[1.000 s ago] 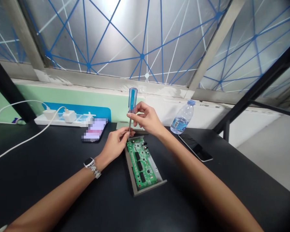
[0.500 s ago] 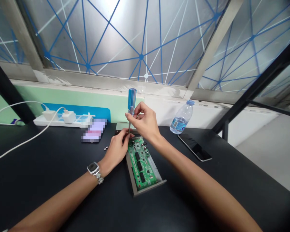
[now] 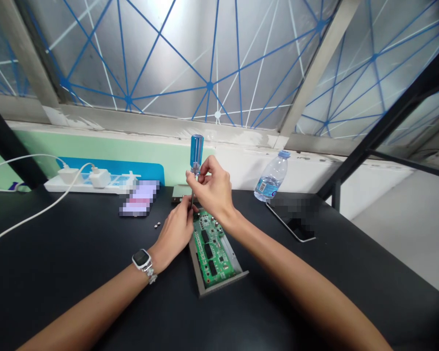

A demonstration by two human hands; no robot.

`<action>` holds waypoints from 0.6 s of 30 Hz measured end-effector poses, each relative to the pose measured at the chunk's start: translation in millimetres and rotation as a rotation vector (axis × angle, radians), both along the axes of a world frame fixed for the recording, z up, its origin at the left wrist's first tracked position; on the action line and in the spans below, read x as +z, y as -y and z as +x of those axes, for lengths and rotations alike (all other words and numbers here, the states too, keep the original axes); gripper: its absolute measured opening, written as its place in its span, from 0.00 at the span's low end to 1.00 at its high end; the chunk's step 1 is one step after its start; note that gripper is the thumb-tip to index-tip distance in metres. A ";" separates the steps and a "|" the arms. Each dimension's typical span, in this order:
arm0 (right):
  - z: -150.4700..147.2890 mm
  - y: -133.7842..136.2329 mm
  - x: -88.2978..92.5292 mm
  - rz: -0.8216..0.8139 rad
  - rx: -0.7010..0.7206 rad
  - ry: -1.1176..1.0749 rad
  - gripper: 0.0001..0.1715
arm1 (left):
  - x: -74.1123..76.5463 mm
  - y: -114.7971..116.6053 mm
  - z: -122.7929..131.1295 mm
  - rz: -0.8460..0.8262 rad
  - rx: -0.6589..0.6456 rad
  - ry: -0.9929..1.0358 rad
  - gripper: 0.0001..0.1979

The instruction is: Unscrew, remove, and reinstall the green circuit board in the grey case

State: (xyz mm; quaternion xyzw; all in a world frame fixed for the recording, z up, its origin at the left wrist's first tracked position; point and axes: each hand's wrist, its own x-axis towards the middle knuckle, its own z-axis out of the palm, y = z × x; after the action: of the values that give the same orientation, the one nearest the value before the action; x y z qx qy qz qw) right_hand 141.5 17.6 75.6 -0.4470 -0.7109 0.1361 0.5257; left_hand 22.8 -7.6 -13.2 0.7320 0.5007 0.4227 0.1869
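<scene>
My right hand [image 3: 216, 187] is closed around the lower handle of a screwdriver [image 3: 196, 150] with a clear blue handle, held upright with its shaft pointing down. My left hand [image 3: 175, 225] pinches the lower shaft at the far left corner of a green circuit board [image 3: 212, 248]. Fingers hide the screwdriver's tip. The board lies in an open grey metal tray [image 3: 225, 283] on the black table. Small loose screws [image 3: 157, 225] rest left of my left hand.
Behind the hands sits a flat metal case [image 3: 179, 192]. A power strip [image 3: 58, 184] with white chargers and cables, and a lit phone [image 3: 139, 199], are at left. A water bottle [image 3: 271, 178] and a dark phone [image 3: 294, 226] stand and lie at right.
The whole view has shifted slightly. My left fingers have moved a little up around the screwdriver shaft. My right hand keeps its grip, and the board stays in place.
</scene>
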 end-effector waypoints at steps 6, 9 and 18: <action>-1.0 1.6 0.4 0.012 -0.050 0.034 0.17 | 5.4 5.6 1.9 0.041 0.037 -0.072 0.16; -1.2 3.3 2.2 0.010 -0.076 0.052 0.17 | 6.5 12.6 4.4 0.036 0.064 -0.143 0.23; -4.1 8.0 2.1 0.018 -0.140 0.044 0.17 | 1.0 15.3 9.3 0.055 0.075 -0.153 0.29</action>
State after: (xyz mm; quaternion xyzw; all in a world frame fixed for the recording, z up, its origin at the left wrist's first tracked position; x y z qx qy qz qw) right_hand 137.3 9.6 77.6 -0.4937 -0.6906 0.0826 0.5221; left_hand 32.2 -22.9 -12.2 0.7475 0.5289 0.3858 0.1121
